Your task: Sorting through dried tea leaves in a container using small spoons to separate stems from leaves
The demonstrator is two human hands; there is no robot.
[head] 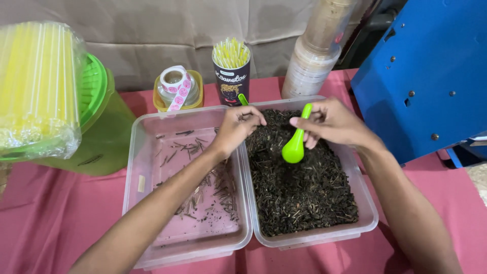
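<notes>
Right hand clenched on a green plastic spoon, bowl down over the dark dried herb mix in the right clear tub. Left hand pinched shut at the tubs' shared edge, contents impossible to tell. Left tub with just scattered stems, all on the pink-covered surface.

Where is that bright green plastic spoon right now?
The bright green plastic spoon is in the right hand, held over the far end of the right-hand clear plastic tub of dark dried leaves, with the left hand close beside it.
</notes>
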